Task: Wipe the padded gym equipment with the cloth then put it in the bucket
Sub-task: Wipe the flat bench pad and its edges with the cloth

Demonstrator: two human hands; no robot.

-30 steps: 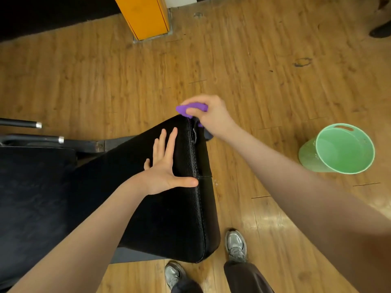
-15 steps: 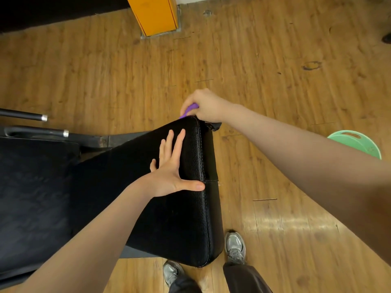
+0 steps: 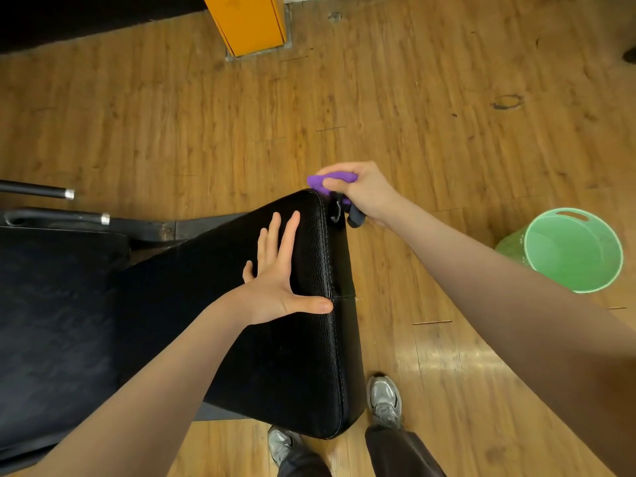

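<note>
Right hand (image 3: 364,194) at the far corner of the black padded bench (image 3: 275,339), fingers and thumb curled round a bunched purple cloth (image 3: 328,180). Cloth sits at the pad's top corner edge, touching or just off the seam; exact contact cannot be told. Just beneath the hand a dark strap or clip (image 3: 356,218) hangs at the pad's side.

Left hand (image 3: 280,273) flat on the pad's top face, fingers straight and spread, thumb out along the stitched seam near the right edge. Holds nothing; palm presses the vinyl.

Wooden plank floor (image 3: 413,98) fills the view, glossy patch near the feet.

Padded bench: black textured vinyl, white stitching along the right edge, runs from lower centre up to the cloth. A second flat black pad (image 3: 51,321) lies to its left, with dark metal bars (image 3: 51,218) behind it.

Green plastic bucket (image 3: 616,256) stands on the floor to the right, well apart from the bench, partly cut by the right forearm. Slot handle in the far rim. Inside shows only green walls and bottom.

Orange post (image 3: 251,22) at top centre.

Two grey trainers (image 3: 385,401) below the bench end, dark trouser legs above them.
</note>
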